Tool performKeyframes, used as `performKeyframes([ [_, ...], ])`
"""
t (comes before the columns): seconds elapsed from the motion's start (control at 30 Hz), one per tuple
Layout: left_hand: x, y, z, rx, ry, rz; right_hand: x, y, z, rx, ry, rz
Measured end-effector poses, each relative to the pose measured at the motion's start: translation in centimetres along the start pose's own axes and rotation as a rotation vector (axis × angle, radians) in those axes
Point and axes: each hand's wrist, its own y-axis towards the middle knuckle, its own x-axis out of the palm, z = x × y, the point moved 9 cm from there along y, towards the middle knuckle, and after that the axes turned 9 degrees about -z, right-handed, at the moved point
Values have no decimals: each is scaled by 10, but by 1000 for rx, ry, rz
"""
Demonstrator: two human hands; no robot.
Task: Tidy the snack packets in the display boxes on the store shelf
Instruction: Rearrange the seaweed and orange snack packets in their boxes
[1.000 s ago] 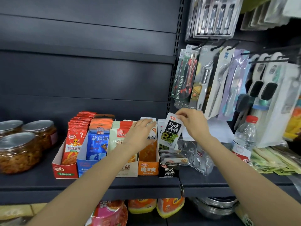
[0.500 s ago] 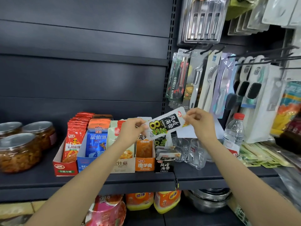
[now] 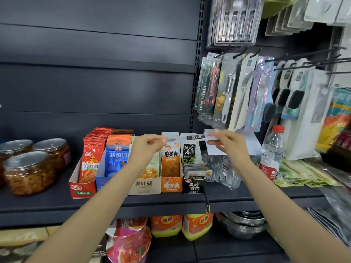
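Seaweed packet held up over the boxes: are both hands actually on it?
Touching. The head view shows the left hand pinching the seaweed packet at its left end and the right hand pinching its right end.

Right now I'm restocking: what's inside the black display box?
The black display box holds one upright seaweed packet at the back and loose packets lying flat in front; anything beneath them is hidden.

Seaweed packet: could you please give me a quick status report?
Left hand and right hand pinch packet by its ends. Held flat above black box. Loose packets lie in box.
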Motion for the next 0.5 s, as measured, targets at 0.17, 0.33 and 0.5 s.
performKeyframes([
  [0.17,3,-7,9,41,28,-21,-2,-5,11,6,15,-43],
  [0.33,7,-13,12,105,32,-69,-5,-14,3,-52,8,-25],
  [0.5,5,-9,8,113,1,-85,-5,-15,-5,-86,10,-14],
])
